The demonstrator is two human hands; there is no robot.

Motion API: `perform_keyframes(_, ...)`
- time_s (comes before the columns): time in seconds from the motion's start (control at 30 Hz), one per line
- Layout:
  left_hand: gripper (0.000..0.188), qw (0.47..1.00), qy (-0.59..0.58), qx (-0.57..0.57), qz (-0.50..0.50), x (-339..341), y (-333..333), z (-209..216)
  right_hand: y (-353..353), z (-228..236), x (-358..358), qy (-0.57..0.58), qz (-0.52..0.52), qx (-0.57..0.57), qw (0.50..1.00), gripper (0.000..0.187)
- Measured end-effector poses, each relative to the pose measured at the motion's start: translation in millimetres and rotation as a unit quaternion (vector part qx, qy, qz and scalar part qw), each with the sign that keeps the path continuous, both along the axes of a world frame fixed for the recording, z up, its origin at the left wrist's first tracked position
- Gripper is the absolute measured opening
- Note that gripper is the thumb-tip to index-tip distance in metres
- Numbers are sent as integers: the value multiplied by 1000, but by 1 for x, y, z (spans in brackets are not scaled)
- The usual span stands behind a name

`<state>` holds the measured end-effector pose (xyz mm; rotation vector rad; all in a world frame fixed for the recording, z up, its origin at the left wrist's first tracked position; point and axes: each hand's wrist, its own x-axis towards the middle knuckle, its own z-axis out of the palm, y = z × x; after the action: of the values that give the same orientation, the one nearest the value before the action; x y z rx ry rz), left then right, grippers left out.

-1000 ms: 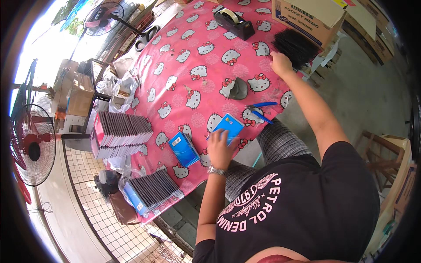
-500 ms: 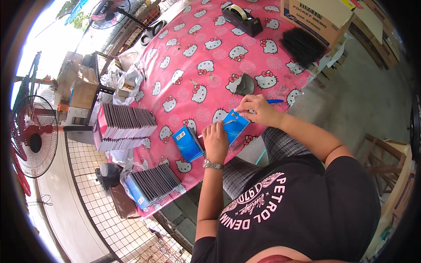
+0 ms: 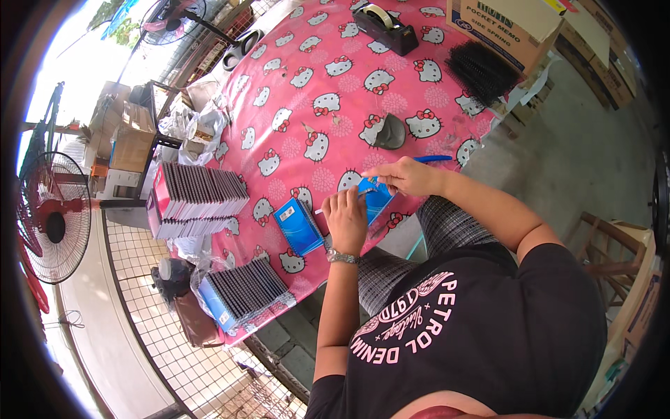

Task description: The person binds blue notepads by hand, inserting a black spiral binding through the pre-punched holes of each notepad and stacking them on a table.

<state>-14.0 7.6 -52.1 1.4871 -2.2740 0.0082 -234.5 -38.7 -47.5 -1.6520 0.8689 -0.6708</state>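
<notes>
A small blue notebook (image 3: 377, 203) lies at the near edge of the table under both my hands. My left hand (image 3: 347, 216) is closed at its left edge, and a thin white tip sticks out to the left of the fingers. My right hand (image 3: 410, 177) bends over the far end of the notebook, thumb and fingers closed at its corner. A dark strip shows between the hands; its kind is too small to tell. To the left lies a second blue notebook (image 3: 298, 227) with a dark spiral along one side. A slim blue tool (image 3: 433, 158) lies beyond my right wrist.
Pink notebooks (image 3: 199, 195) and a row of blue spiral notebooks (image 3: 244, 293) stand at the left. Farther off are a grey cup-like piece (image 3: 391, 134), black plastic spirals (image 3: 481, 73), a tape dispenser (image 3: 385, 29) and a carton (image 3: 506, 35). A fan (image 3: 56, 223) stands far left.
My right hand has shifted slightly left and flattened over the notebook's far corner. My left hand has moved slightly to the right. The other things have stayed put.
</notes>
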Motion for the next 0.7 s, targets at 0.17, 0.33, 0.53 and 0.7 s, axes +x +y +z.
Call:
perform_keyframes(0.17,28,999,15,-42,-31,-15,2,3,3,9,3,41,-27,-163,985,37)
perform_keyframes(0.33,27,999,-5,-5,-31,-14,2,7,5,20,6,88,5,-84,993,42)
perform_keyframes(0.53,24,999,19,16,-42,-8,0,2,-29,3,2,186,-102,-157,965,42)
perform_keyframes(0.7,27,999,-32,-30,18,-7,3,2,-70,-51,-22,325,-126,-305,886,37)
